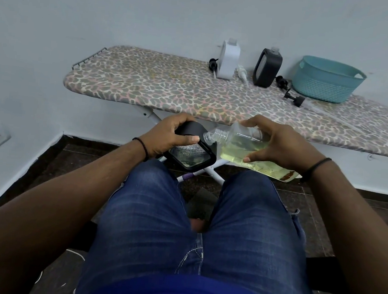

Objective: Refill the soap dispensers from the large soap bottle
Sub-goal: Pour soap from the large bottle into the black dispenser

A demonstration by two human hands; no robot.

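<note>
A black dispenser is gripped by the left hand; the large soap bottle, clasped in the right hand, is tipped with its mouth just beyond the left fingertips. Two uncapped dispensers beyond both hands are apparently still to be filled.

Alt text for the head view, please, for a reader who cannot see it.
A seated person tilts a clear soap bottle in the right hand, its open neck at a black dispenser gripped by the left hand. Behind, an ironing board holds a white dispenser, another black one, loose pumps and a teal basket.
</note>
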